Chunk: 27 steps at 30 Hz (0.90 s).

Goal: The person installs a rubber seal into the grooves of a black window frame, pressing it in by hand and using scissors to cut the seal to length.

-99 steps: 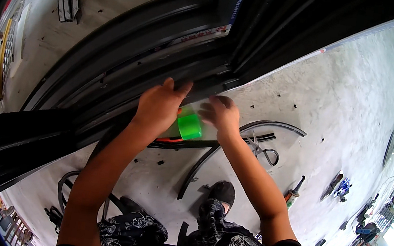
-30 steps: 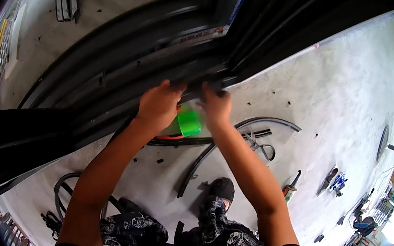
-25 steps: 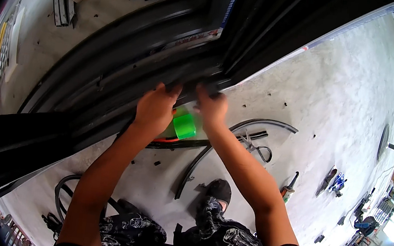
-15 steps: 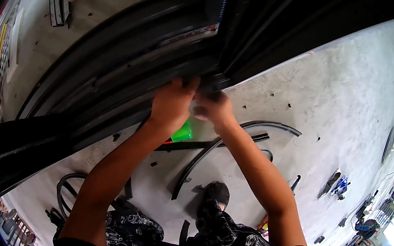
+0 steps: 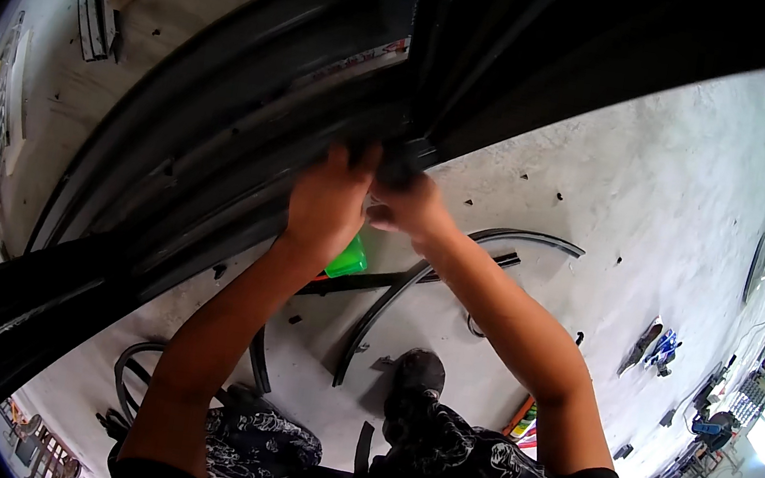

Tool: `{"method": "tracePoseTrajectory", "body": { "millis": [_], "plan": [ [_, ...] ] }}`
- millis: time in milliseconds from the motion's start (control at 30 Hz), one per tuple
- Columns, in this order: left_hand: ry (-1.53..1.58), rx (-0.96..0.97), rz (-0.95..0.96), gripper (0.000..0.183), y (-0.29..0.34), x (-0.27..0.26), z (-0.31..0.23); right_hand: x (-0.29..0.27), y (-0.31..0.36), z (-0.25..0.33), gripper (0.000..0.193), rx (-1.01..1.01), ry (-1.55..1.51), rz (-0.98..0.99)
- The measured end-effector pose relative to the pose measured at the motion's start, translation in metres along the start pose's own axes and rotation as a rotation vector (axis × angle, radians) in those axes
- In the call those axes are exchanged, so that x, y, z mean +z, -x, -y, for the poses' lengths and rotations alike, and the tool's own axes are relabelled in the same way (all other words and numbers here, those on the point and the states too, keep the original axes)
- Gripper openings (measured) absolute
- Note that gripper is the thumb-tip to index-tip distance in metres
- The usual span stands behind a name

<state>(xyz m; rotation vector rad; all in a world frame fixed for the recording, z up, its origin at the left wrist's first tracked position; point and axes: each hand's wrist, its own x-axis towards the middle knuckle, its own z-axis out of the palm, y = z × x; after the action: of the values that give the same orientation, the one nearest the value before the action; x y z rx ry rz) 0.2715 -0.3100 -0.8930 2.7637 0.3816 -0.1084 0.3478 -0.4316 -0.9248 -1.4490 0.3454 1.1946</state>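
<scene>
A large black frame [image 5: 218,157] with long grooved profiles fills the upper left, its lower corner near my hands. My left hand [image 5: 327,200] lies against the lower profile beside that corner, its fingers bent over the edge and partly lost in the dark. Just right of it, my right hand [image 5: 414,210] is closed below the corner with fingers curled. Whatever those fingers hold is too dark to make out. A bright green object [image 5: 348,259] shows on the floor below my left hand, partly covered by it.
Curved black strips [image 5: 370,325] lie on the pale floor under my arms, near my shoe [image 5: 420,373]. A black coil [image 5: 129,370] rests at lower left. Blue-and-black items [image 5: 663,349] are off to the right. Metal strips [image 5: 93,3] lie beyond the frame.
The view has shifted slightly, moving the frame a little left in the picture. My right hand, blurred before, is now sharper and slightly nearer my left; both stay at the frame's corner.
</scene>
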Motion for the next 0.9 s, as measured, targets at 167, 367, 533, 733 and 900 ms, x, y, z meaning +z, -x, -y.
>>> {"method": "tracePoseTrajectory", "body": {
  "millis": [167,367,533,733,900],
  "plan": [
    [-0.035,0.017,-0.028,0.06,-0.001,0.001,0.003,-0.002,0.005,0.005,0.039,0.052,0.023,-0.097],
    [-0.055,0.047,-0.069,0.057,0.0,0.005,0.006,0.016,0.0,0.006,0.048,-0.059,-0.105,-0.351],
    [-0.191,0.094,-0.147,0.053,0.004,0.007,0.007,0.021,-0.004,0.002,0.052,-0.113,0.015,-0.462],
    [-0.393,0.206,-0.295,0.055,0.05,-0.003,0.03,0.022,0.003,0.005,0.05,-0.142,0.038,-0.491],
    [-0.44,0.115,-0.064,0.063,0.113,-0.018,0.067,0.017,0.008,0.01,0.049,-0.119,0.019,-0.446]
  ]
}}
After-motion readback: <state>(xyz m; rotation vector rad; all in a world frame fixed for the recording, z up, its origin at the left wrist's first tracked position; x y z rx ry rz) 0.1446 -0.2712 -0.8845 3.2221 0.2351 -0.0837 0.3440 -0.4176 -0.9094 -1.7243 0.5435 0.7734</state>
